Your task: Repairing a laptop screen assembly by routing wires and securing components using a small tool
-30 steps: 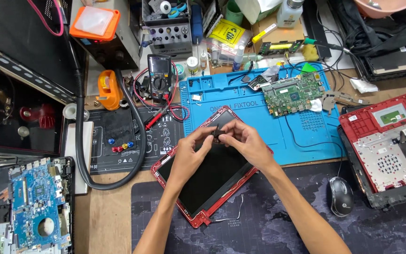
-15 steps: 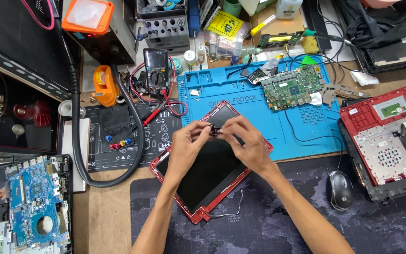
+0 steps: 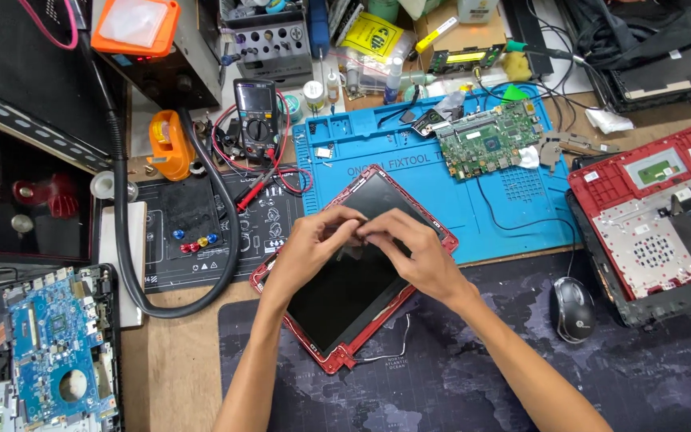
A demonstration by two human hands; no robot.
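Cluttered workbench (image 3: 177, 352): left hand (image 3: 305, 254) and right hand (image 3: 411, 254) meet fingertip to fingertip, pinching something small over a red-framed laptop screen (image 3: 345, 292).

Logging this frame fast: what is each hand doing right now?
Left hand: fingers pinched over the screen panel; what they hold cannot be told.
Right hand: fingertips meeting the left's over the panel; any held item is hidden.
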